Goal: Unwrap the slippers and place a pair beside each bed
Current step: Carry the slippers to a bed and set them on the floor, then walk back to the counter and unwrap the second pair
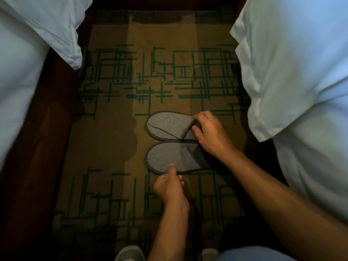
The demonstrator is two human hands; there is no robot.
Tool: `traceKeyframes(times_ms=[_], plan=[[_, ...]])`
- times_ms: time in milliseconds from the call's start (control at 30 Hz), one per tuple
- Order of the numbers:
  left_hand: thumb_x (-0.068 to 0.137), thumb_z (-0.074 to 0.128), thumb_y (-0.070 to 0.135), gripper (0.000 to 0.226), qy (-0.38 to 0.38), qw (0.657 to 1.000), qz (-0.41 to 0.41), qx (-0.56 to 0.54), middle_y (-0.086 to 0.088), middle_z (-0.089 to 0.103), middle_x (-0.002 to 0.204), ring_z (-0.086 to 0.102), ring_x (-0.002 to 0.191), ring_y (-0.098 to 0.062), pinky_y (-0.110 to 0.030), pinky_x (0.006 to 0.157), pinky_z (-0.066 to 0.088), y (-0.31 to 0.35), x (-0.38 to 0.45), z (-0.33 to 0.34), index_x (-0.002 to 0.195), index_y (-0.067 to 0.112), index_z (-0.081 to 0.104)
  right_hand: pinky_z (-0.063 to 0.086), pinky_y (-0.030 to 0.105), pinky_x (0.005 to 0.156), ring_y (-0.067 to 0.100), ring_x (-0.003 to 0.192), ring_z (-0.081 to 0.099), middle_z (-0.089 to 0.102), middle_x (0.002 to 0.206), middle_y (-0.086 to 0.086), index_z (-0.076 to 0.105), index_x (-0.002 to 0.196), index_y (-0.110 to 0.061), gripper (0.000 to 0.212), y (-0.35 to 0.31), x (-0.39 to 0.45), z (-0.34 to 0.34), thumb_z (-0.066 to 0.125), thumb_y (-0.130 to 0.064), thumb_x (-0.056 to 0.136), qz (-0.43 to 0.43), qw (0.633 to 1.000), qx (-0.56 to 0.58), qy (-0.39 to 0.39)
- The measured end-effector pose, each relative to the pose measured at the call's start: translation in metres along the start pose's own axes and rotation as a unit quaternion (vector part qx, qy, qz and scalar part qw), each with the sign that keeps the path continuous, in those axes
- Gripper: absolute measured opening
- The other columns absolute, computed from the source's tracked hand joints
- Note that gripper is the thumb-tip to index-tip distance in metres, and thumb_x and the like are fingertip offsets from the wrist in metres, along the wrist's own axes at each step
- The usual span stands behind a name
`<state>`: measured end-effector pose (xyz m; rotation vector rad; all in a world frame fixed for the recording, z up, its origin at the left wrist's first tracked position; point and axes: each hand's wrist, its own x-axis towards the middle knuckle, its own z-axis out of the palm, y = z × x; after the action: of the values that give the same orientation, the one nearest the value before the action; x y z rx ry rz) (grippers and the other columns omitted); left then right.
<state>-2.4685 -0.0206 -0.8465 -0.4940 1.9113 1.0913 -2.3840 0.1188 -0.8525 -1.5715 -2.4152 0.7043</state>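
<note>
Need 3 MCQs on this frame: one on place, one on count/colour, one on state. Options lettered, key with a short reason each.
1. Where do the grey slippers lie?
A. on the carpet between the two beds
B. on top of the left bed
C. on a chair

2. How many unwrapped slippers are on the carpet?
A. one
B. two
C. four

3. What is the right hand doing?
A. hanging free in the air
B. resting on the bed sheet
C. its fingers grip the toe cover of the far slipper

Key: 1 A, the pair sits on patterned carpet, nearer the right bed than the left bed. 2 B, two soles lie side by side. 3 C, the fingers close on the cover's edge while the left hand pinches the rim of the near slipper.
</note>
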Motion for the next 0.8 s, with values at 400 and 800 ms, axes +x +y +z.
traceKeyframes(times_ms=[400,800], plan=[[0.089,0.064,0.022,0.004,-0.130,0.926,0.128,0.330,-0.002,0.070,0.092,0.067,0.086,-0.022,-0.042,0.084,0.057,0.126,-0.227,-0.165,0.092,0.020,0.066,0.048,0.034,0.093,0.027,0.118,0.059,0.054,0.133,0.008,0.054,0.134,-0.015,0.038,-0.161,-0.179,-0.240,0.053,-0.026,0.098,0.179,0.947,0.087,-0.253],[0.089,0.066,0.019,0.005,-0.210,0.787,0.201,0.544,-0.001,0.067,0.080,0.065,0.075,-0.021,-0.035,0.067,0.055,0.226,-0.475,-0.364,0.088,0.023,0.065,0.043,0.027,0.084,0.022,0.112,0.061,0.066,0.124,0.007,0.059,0.129,-0.016,0.034,-0.300,-0.387,-0.495,0.051,-0.028,0.098,0.329,0.888,0.180,-0.267]])
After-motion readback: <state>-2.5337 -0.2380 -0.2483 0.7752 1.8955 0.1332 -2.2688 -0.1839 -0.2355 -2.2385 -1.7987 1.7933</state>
